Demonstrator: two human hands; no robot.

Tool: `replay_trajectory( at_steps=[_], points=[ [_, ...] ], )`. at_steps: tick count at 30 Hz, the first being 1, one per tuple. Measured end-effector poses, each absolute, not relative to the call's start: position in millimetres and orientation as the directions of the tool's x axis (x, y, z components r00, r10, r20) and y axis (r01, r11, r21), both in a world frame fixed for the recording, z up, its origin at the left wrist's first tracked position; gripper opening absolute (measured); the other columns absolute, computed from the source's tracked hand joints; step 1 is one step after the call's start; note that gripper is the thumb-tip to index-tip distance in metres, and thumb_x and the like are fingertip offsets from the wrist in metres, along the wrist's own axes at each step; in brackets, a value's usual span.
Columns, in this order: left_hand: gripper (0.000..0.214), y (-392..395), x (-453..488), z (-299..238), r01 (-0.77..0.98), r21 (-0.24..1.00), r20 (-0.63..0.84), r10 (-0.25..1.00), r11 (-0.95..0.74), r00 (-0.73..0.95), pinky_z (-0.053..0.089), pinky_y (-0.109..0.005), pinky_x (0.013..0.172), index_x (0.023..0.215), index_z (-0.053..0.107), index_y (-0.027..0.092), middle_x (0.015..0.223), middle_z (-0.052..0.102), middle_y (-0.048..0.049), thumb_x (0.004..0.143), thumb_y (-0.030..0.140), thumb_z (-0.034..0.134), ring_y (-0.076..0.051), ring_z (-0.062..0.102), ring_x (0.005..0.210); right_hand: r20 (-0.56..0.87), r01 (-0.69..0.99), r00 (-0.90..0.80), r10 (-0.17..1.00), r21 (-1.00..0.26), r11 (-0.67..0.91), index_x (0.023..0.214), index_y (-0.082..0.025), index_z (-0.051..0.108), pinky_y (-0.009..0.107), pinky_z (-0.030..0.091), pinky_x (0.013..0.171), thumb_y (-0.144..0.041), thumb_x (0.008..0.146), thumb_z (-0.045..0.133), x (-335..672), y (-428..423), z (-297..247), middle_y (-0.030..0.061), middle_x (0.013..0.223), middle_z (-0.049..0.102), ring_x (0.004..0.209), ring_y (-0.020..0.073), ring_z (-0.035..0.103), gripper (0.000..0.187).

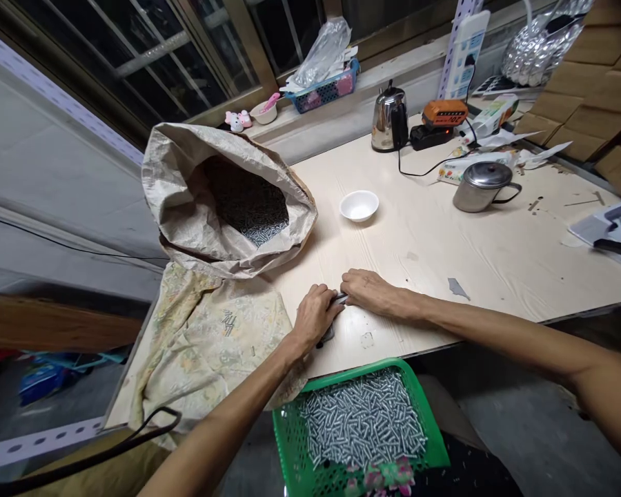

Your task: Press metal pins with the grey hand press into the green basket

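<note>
My left hand is closed near the front edge of the table, with its fingers on a small dark grey piece. From the other side my right hand meets it, fingertips pinched on the same piece. The fingers cover most of it, so its kind cannot be made out. Under my left hand part of a flat dark grey object shows on the table. Just below, a green plastic basket holds a heap of small silvery screws. Several more screws lie on a patterned cloth at the left.
A big open sack with metal pieces inside stands at the back left. Beyond my hands are a white bowl, a steel kettle, an orange battery on a charger and a lidded metal mug. A grey scrap lies right.
</note>
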State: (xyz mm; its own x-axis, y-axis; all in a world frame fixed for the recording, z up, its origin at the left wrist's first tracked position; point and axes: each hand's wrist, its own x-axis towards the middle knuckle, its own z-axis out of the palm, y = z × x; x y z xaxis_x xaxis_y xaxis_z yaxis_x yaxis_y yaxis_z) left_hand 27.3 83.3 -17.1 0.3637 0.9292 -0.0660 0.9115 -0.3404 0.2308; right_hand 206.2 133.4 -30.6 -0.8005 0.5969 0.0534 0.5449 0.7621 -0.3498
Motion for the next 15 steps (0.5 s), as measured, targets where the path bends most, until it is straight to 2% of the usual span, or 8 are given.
replay_trajectory(
  at_steps=[3, 5, 7, 9, 10, 12, 15],
  points=[
    [0.013, 80, 30, -22, 0.921, 0.240, -0.035, 0.945, -0.308, 0.325, 0.048, -0.034, 0.080, 0.092, 0.066, 0.019, 0.086, 0.062, -0.0050, 0.089, 0.029, 0.059, -0.022, 0.055, 0.090, 0.049, 0.518, -0.819, 0.572, -0.365, 0.773, 0.083, -0.015, 0.061, 0.033, 0.043, 0.078, -0.018, 0.091, 0.054, 206, 137, -33, 0.0081, 0.087, 0.062, 0.087, 0.0199, 0.054, 0.011],
    [0.018, 76, 30, -25, 0.934, 0.225, -0.007, 0.958, -0.278, 0.287, 0.049, -0.036, 0.082, 0.102, 0.065, 0.019, 0.091, 0.064, -0.0058, 0.089, 0.031, 0.060, -0.023, 0.056, 0.093, 0.065, 0.512, -0.820, 0.569, -0.361, 0.779, 0.091, -0.014, 0.062, 0.035, 0.044, 0.081, -0.021, 0.089, 0.059, 208, 137, -34, 0.0095, 0.095, 0.063, 0.093, 0.0215, 0.054, 0.008],
    [0.031, 68, 29, -29, 0.945, 0.206, 0.075, 0.967, -0.254, 0.244, 0.050, -0.041, 0.089, 0.117, 0.058, 0.019, 0.110, 0.064, -0.0094, 0.089, 0.031, 0.060, -0.025, 0.056, 0.105, 0.128, 0.507, -0.806, 0.577, -0.354, 0.786, 0.109, -0.014, 0.060, 0.039, 0.044, 0.090, -0.028, 0.086, 0.066, 211, 135, -35, 0.0136, 0.115, 0.060, 0.108, 0.0255, 0.052, 0.028],
    [0.041, 55, 32, -35, 0.941, 0.196, 0.174, 0.955, -0.275, 0.243, 0.045, -0.048, 0.100, 0.129, 0.050, 0.020, 0.134, 0.053, -0.0134, 0.090, 0.028, 0.058, -0.028, 0.049, 0.123, 0.212, 0.471, -0.801, 0.560, -0.356, 0.807, 0.127, -0.014, 0.051, 0.043, 0.040, 0.099, -0.035, 0.085, 0.067, 215, 132, -36, 0.0171, 0.136, 0.049, 0.125, 0.0284, 0.042, 0.049],
    [0.042, 47, 34, -38, 0.934, 0.194, 0.206, 0.944, -0.299, 0.259, 0.042, -0.051, 0.104, 0.131, 0.047, 0.020, 0.142, 0.047, -0.0144, 0.091, 0.026, 0.056, -0.029, 0.043, 0.131, 0.245, 0.455, -0.797, 0.552, -0.357, 0.816, 0.131, -0.014, 0.047, 0.044, 0.037, 0.103, -0.037, 0.088, 0.063, 216, 132, -36, 0.0174, 0.142, 0.044, 0.130, 0.0281, 0.038, 0.051],
    [0.037, 31, 43, -44, 0.917, 0.206, 0.212, 0.931, -0.340, 0.298, 0.038, -0.054, 0.108, 0.129, 0.049, 0.019, 0.149, 0.039, -0.0156, 0.092, 0.023, 0.053, -0.032, 0.031, 0.140, 0.265, 0.473, -0.778, 0.570, -0.351, 0.808, 0.135, -0.015, 0.045, 0.042, 0.037, 0.103, -0.031, 0.095, 0.052, 216, 134, -36, 0.0162, 0.146, 0.040, 0.130, 0.0261, 0.038, 0.043],
    [0.030, 13, 58, -52, 0.915, 0.250, 0.150, 0.947, -0.316, 0.285, 0.034, -0.061, 0.108, 0.122, 0.055, 0.016, 0.150, 0.038, -0.0176, 0.093, 0.024, 0.051, -0.035, 0.028, 0.142, 0.213, 0.576, -0.738, 0.640, -0.296, 0.762, 0.135, -0.019, 0.047, 0.040, 0.041, 0.094, -0.017, 0.098, 0.040, 207, 145, -36, 0.0131, 0.146, 0.041, 0.120, 0.0244, 0.046, 0.038]
  ],
)
